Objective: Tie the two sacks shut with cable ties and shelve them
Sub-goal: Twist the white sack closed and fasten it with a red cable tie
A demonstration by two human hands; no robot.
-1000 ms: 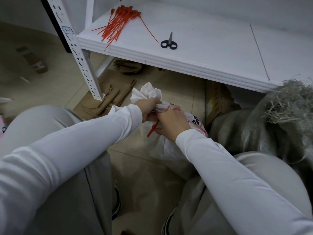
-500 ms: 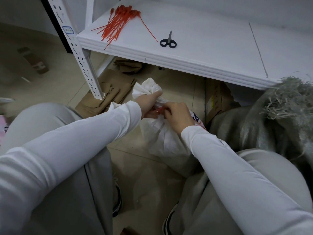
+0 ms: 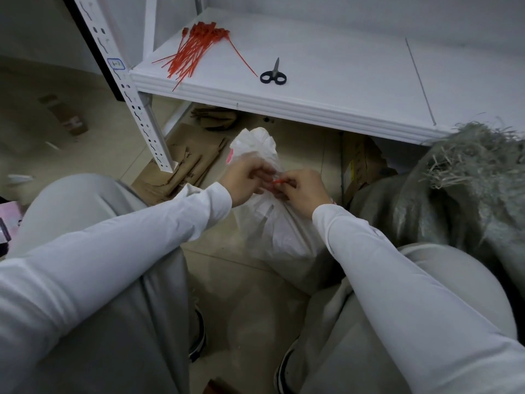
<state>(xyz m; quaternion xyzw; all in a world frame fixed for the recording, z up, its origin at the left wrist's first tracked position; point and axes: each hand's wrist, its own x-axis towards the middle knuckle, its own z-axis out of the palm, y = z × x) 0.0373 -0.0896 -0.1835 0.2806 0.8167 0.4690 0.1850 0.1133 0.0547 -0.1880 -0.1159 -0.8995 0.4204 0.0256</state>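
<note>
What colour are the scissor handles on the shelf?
Black; the scissors show best in the head view.

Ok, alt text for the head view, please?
The left hand grips the gathered neck of a white sack on the floor while the right hand pinches a red cable tie against it. On the shelf beyond lie spare ties and scissors; a grey sack stands at right.
</note>
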